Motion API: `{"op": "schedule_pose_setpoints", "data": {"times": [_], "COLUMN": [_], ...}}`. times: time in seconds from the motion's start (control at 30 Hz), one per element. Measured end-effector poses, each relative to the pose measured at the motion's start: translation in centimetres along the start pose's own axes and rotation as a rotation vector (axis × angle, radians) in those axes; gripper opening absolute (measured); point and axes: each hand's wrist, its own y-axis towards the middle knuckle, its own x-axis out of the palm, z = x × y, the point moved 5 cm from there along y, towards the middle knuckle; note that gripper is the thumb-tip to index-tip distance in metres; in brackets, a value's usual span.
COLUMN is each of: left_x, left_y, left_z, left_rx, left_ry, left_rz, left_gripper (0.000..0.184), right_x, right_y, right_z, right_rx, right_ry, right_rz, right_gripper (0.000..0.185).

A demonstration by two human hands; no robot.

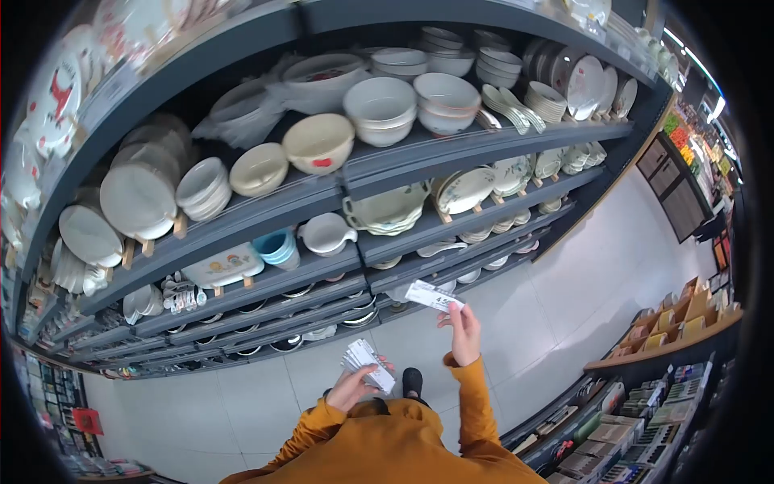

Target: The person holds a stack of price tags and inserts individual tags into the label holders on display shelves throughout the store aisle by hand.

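Observation:
My left hand (349, 388) is closed round a stack of price tags (370, 365), white printed strips fanned out in front of my body. Between thumb and fingers my right hand (463, 332) pinches a single price tag (432, 296), raised toward the lower shelves. A large printed number shows on that tag; its smaller print is too fine to read. The shelf unit (484, 139) in front of me carries bowls and plates. A cream bowl with a red heart (318, 143) stands on its upper shelf, and a blue cup stack (276, 248) sits lower.
White bowls (380, 110), spoons (513, 108) and upright plates (139, 200) line the shelves. Behind my right side is a low display (645, 419) of boxed goods, with a wooden rack (669, 323) above it. Pale floor tiles (556, 315) run along the aisle. A produce stand (681, 153) is farther right.

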Motion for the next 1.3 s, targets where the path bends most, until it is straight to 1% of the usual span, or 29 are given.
{"op": "schedule_pose_setpoints", "data": {"times": [0.03,0.07,0.13,0.2,0.27,0.33,0.4,0.47,0.53,0.57,0.6,0.67,0.73,0.77,0.8,0.9,1.0,1.1,1.2,1.23,1.3], "left_x": [1.6,3.0,6.0,9.0,11.7,13.7,14.9,16.2,16.2,16.1,16.0,15.6,15.4,15.0,14.8,14.5,15.0,14.9,15.1,15.0,14.5], "left_y": [1.0,1.9,3.3,4.7,5.2,5.6,5.8,5.5,5.6,5.7,5.7,5.5,5.5,5.7,6.0,6.2,6.4,6.5,6.2,6.1,5.7], "left_z": [-0.6,-0.9,-1.4,-1.9,-1.6,-1.3,-1.2,-0.9,-1.3,-1.5,-1.6,-1.5,-1.4,-1.7,-1.6,-1.2,-0.2,0.1,0.5,0.5,0.7], "left_rx": [-0.016,-0.032,-0.061,-0.108,-0.104,-0.074,-0.025,0.018,0.037,0.043,0.047,0.072,0.1,0.108,0.12,0.157,0.2,0.222,0.279,0.292,0.322], "left_ry": [0.007,0.014,0.046,0.031,0.07,0.109,0.14,0.149,0.104,0.083,0.062,0.018,-0.031,-0.044,-0.047,-0.057,-0.08,-0.094,-0.117,-0.128,-0.151], "left_rz": [0.004,0.005,-0.03,-0.063,-0.074,-0.104,-0.1,-0.094,-0.061,-0.043,-0.026,0.006,0.05,0.062,0.068,0.086,0.101,0.117,0.158,0.171,0.2], "left_gripper": [0.037,0.037,0.037,0.037,0.037,0.037,0.035,0.034,0.034,0.034,0.035,0.035,0.035,0.035,0.035,0.034,0.033,0.032,0.03,0.03,0.03], "right_x": [-2.3,-4.3,-7.3,-8.9,-9.8,-10.1,-10.0,-9.5,-8.4,-8.3,-7.9,-7.3,-6.3,-6.2,-6.1,-6.4,-6.9,-7.0,-6.5,-6.4,-6.0], "right_y": [1.0,2.2,5.2,9.1,13.4,17.8,23.4,28.3,31.4,33.4,34.5,35.8,35.6,35.9,36.1,36.1,36.0,35.9,34.8,34.3,32.3], "right_z": [0.2,-0.3,-3.5,-7.9,-12.5,-16.6,-19.1,-21.4,-23.7,-23.8,-23.8,-23.3,-23.0,-22.6,-22.2,-22.2,-22.3,-22.1,-22.6,-22.4,-23.3], "right_rx": [0.019,-0.009,-0.055,-0.221,-0.37,-0.44,-0.541,-0.641,-0.775,-0.778,-0.687,-0.55,-0.526,-0.491,-0.454,-0.459,-0.426,-0.494,-0.659,-0.659,-0.835], "right_ry": [-0.024,-0.106,-0.289,-0.256,-0.336,-0.428,-0.509,-0.594,-0.636,-0.72,-0.748,-0.781,-0.755,-0.74,-0.726,-0.656,-0.704,-0.844,-0.997,-1.042,-1.056], "right_rz": [0.029,0.018,-0.008,0.016,-0.054,-0.142,-0.219,-0.248,-0.372,-0.426,-0.485,-0.596,-0.753,-0.786,-0.818,-0.85,-0.863,-0.871,-0.842,-0.843,-0.678], "right_gripper": [0.018,0.017,0.018,0.021,0.023,0.023,0.021,0.021,0.021,0.022,0.023,0.024,0.025,0.025,0.024,0.024,0.024,0.025,0.025,0.024,0.023]}}
